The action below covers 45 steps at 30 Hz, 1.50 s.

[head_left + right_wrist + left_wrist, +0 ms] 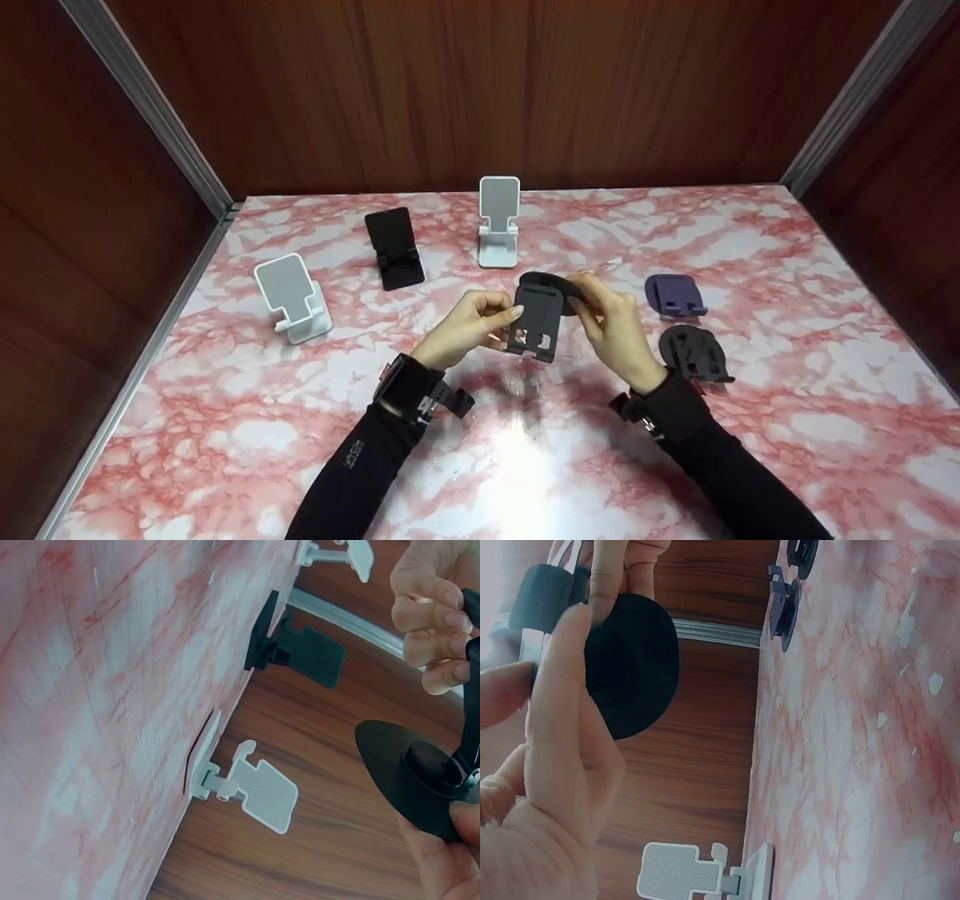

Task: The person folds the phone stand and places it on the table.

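Observation:
Both hands hold a black phone stand point(538, 319) up in front of me, over the middle of the table. My left hand point(480, 324) pinches the side of its slotted plate, thumb across the front. The right hand point(609, 321) grips the round base point(405, 772), which is tilted behind the plate. In the left wrist view the dark disc of the base shows past the left fingers point(562, 712). A hinge joins base and plate in the right wrist view.
Behind the hands stand a white phone stand point(499, 225), a black one point(396, 251) and another white one point(291, 296) at left. To the right lie a folded purple stand point(676, 295) and a folded black stand point(694, 355). Wooden walls enclose the marbled table point(247, 450).

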Each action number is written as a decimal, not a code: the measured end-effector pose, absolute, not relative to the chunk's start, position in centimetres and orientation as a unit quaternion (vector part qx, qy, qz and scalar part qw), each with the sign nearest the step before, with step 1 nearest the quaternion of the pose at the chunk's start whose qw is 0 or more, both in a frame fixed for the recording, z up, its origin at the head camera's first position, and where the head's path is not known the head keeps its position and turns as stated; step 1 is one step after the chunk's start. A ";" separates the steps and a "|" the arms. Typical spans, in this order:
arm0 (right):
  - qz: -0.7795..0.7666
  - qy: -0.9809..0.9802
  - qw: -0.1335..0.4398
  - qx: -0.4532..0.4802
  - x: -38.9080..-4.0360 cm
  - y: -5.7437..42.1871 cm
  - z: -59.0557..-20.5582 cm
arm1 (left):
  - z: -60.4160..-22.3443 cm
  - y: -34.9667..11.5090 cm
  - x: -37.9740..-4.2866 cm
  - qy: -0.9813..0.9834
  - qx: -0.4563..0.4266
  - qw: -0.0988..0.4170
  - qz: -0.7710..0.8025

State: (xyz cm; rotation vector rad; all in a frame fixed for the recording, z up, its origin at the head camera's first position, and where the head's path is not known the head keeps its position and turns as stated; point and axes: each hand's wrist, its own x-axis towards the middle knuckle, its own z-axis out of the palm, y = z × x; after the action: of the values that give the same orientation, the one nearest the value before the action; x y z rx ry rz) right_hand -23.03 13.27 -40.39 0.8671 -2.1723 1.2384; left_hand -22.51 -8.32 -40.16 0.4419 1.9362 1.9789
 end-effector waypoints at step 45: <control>0.643 -0.732 0.044 0.223 -23.4 13.6 -39.6 | -40.0 -7.6 -22.1 0.696 0.182 0.117 0.685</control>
State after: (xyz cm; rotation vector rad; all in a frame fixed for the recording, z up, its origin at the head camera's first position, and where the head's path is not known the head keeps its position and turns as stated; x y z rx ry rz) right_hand -23.37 13.64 -39.63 0.6820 -2.2368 1.9651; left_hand -22.14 -7.65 -39.97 0.5338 2.0364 2.0047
